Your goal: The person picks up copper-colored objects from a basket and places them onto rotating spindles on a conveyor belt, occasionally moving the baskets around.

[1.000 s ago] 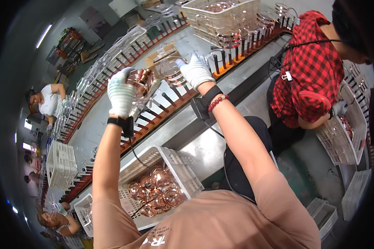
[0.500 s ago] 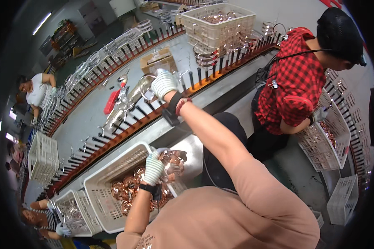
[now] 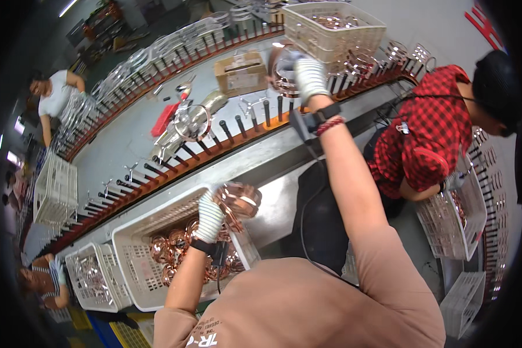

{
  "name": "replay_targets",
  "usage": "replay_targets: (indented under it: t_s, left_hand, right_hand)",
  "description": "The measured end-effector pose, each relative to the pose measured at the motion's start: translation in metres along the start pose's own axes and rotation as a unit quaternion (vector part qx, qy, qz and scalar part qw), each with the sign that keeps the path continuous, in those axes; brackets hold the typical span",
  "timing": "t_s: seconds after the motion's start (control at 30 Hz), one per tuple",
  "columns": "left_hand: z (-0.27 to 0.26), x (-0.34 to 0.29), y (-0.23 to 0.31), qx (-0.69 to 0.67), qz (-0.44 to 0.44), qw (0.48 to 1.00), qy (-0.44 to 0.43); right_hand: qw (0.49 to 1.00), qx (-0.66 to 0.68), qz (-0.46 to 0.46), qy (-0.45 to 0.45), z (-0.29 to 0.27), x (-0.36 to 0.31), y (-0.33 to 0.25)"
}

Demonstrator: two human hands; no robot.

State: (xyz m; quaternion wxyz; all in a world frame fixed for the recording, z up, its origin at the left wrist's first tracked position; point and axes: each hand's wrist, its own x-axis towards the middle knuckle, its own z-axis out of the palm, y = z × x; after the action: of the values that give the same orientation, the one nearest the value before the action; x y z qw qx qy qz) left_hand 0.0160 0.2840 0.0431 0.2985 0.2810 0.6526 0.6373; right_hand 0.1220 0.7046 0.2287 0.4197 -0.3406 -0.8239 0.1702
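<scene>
**Copper stack [image 3: 240, 198] at left hand [image 3: 209, 219], banded ring [image 3: 281, 72] at right hand [image 3: 311, 78]**

Left hand closed on the copper stack, just above the white crate [image 3: 127, 255] and a heap of rounded copper pieces [image 3: 177, 238] inside. Stack jutting out to the right of the left hand, across the crate wall; touching the rim or clear of it, cannot tell. Right hand stretched well forward of the left, fingers blurred against the banded ring; gripped or merely touched, cannot tell.

For a sound left-hand hold, spread fingers around the outer curve and take weight from below as well as from the side: probably slippery under a glove. Lift clear of the rim to spare the polish. With the right hand, grasp evenly across the bands, hold level, and mind the black pegs [image 3: 267, 113] just below and left of that hand. Best to watch one hand at a time, given such a wide spread between them.

Mirror-bright, rose-toned metal in the stack, all curves and sharp highlights. Parallel hoops in the banded ring, similarly glossy. Moulded, slotted plastic in the crate under the left hand; pale, ribbed knit on both gloves. Left of the right hand, a square-cornered cardboard box [image 3: 243, 74], matt and brown; farther left, a thin, shiny open ring [image 3: 192, 123] near a red-handled tool [image 3: 165, 120].
</scene>
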Motion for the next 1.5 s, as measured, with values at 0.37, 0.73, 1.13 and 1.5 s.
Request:
replay_targets:
  t_s: [0.37,0.73,1.13,1.5]
  left_hand:
    - [-0.092,0.149,0.157,0.123,0.123,0.953,0.246]
    - [-0.129,0.156,0.193,0.169,-0.131,0.973,0.083]
    - [-0.188,0.108,0.124,0.109,0.007,0.955,0.277]
    - [-0.269,0.029,0.127,0.075,0.081,0.921,0.373]
  right_hand:
    - [0.973,-0.125,0.162,-0.105,0.013,-0.018,-0.044]
    - [0.861,0.258,0.327,-0.291,0.041,-0.03,-0.008]
    - [0.99,0.071,-0.098,-0.079,0.047,-0.063,-0.091]
    - [0.987,-0.008,0.161,0.005,-0.018,-0.004,0.063]
